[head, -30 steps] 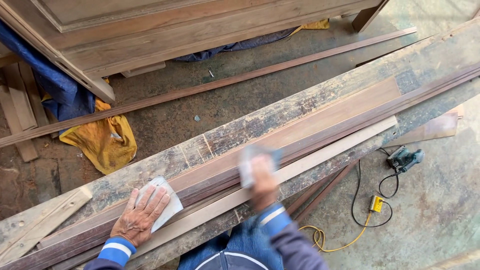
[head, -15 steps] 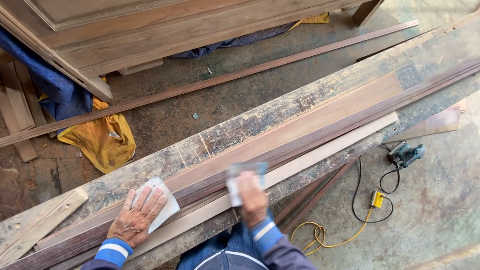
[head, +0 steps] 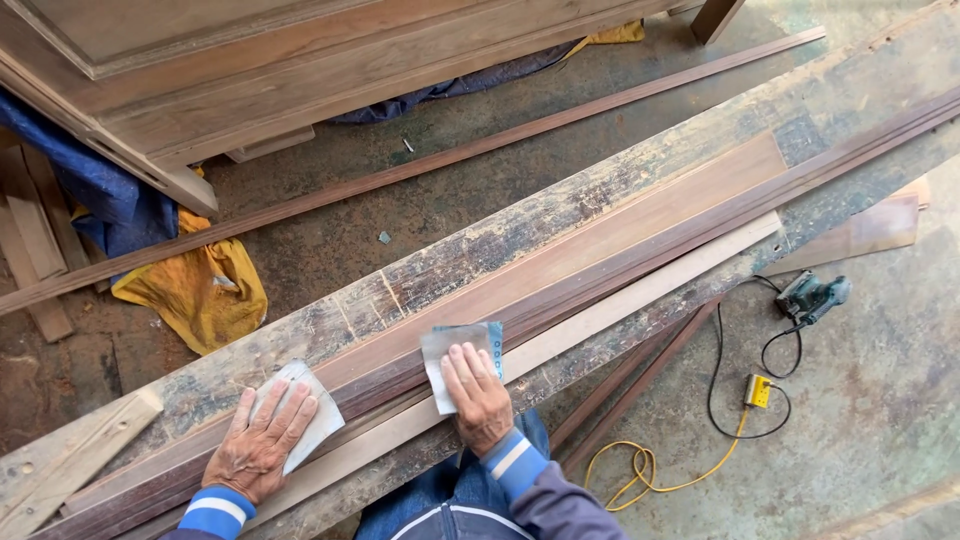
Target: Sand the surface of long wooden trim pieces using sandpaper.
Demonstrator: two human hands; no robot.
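1. The surface [head: 640, 175] is a long, worn plank running diagonally from lower left to upper right. I judge it serves as a bench because it supports the full length of the stock laid on it.
2. On it lie a brown board [head: 620, 232], dark moulding strips [head: 760, 200] and a pale strip [head: 640, 290], all parallel and touching side by side; that arrangement keeps them steady under pressure.
3. Beyond the surface I note a large wooden cabinet [head: 300, 60], a yellow cloth [head: 195, 290] on the floor, and a power sander [head: 810, 297] with its yellow cord [head: 640, 478] lying idle to the right.
4. The right hand [head: 480, 395] lies flat, fingers extended, pressing a sheet of sandpaper [head: 452, 345] onto the dark strips. The grip is a flat press, not a clasp; the sheet projects beyond the fingertips, away from the person.
5. The left hand [head: 262, 442] is spread flat over a second, paler sheet [head: 315, 405], which shows past the fingers on the right side. I judge this hand steadies the stock.
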